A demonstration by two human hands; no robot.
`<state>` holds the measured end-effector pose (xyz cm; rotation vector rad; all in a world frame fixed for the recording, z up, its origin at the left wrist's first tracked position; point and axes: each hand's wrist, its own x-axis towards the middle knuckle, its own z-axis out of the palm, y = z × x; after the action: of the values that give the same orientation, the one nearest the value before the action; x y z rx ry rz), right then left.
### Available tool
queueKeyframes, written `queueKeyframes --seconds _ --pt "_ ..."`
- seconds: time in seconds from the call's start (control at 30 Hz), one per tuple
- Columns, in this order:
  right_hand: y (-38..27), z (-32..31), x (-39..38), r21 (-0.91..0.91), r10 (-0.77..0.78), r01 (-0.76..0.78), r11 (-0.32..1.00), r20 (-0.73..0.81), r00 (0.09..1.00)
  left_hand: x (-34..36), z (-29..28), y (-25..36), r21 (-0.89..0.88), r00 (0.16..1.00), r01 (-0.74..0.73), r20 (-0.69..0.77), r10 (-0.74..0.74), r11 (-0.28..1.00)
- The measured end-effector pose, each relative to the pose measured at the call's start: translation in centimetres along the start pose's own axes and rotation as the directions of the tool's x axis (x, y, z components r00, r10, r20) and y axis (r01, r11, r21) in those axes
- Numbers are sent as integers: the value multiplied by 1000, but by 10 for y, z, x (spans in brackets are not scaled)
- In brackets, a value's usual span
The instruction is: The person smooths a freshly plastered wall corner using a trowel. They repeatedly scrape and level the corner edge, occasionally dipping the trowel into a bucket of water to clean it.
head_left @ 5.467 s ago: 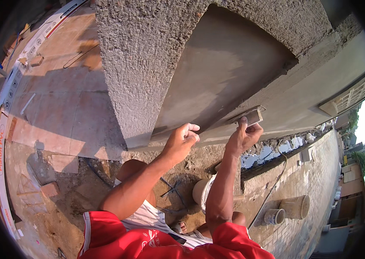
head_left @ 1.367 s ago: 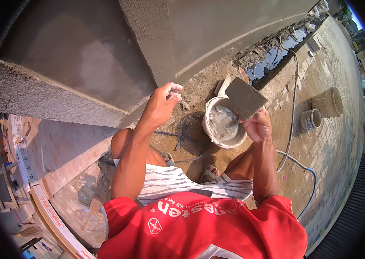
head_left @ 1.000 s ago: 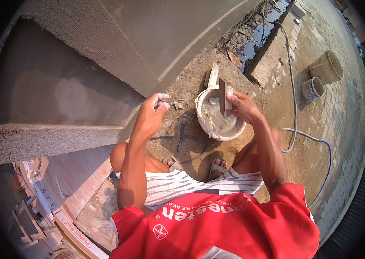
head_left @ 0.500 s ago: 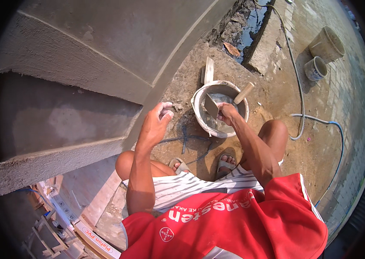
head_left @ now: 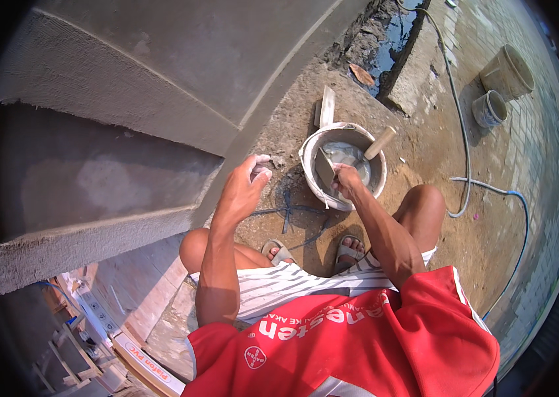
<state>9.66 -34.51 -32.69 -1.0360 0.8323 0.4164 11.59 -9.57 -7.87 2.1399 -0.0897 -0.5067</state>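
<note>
Between my feet and the plastered wall [head_left: 107, 225] stands a round white bucket [head_left: 306, 169] with wet grey paste [head_left: 345, 154] inside. My right hand [head_left: 347, 180] reaches over it, closed on a thin flat scraper blade [head_left: 324, 169] tilted above the paste. A wooden tool handle [head_left: 380, 143] sticks out over the bucket's right rim; its other end is down in the bucket. My left hand [head_left: 243, 188], fingertips coated white, hovers beside the wall's corner. Its fingers are bent, the thumb is apart, and nothing shows in it.
A wooden float [head_left: 327, 107] lies behind the bucket. At the right stand a large bucket [head_left: 507, 71] and a small pail [head_left: 489, 109], past a hose [head_left: 462, 132]. A muddy drain [head_left: 388, 53] runs at the back. Long boards [head_left: 140, 360] lie lower left.
The whole view has shifted slightly. My right hand and the scraper have dipped a little lower over the bucket. The left hand keeps nearly the same pose by the wall.
</note>
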Motion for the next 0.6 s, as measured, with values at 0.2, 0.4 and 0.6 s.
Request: queueKeyframes --seconds 0.2,0.4,0.6 --pt "4 -9 6 84 18 -29 996 132 991 1 -1 4 6 999 25 32 -25 1000" --pt "-17 -39 -21 341 126 -221 914 278 952 -1 1 2 -24 1000 -8 22 8 1000" --pt "-63 -24 -99 511 -69 -376 773 658 750 -3 3 7 -142 992 -48 108 64 989"
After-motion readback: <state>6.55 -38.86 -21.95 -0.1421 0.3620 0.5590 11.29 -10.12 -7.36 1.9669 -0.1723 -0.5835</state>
